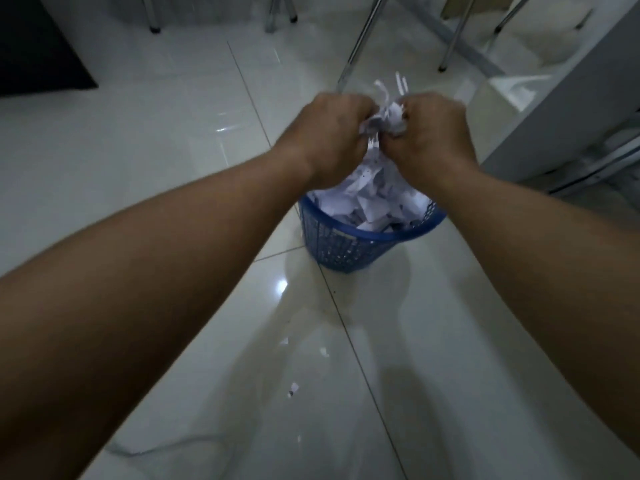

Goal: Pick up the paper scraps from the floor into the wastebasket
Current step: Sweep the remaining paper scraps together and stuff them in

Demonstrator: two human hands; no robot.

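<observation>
A blue mesh wastebasket (332, 244) stands on the white tiled floor, heaped with white paper scraps (374, 199). Directly above it, my left hand (332, 140) and my right hand (433, 136) press together around a bunch of paper scraps (386, 116). Thin strips stick up out of the bunch between the two hands, and a few hang down toward the heap. Both hands are closed on the bunch. A small scrap (293, 388) and tiny white bits (323, 352) lie on the floor nearer to me.
Metal chair and table legs (353, 50) stand behind the basket. A white cabinet or desk side (568, 109) is at the right. A dark mat (38, 53) lies at the far left. Glossy tiles (156, 140) stretch to the left and toward me.
</observation>
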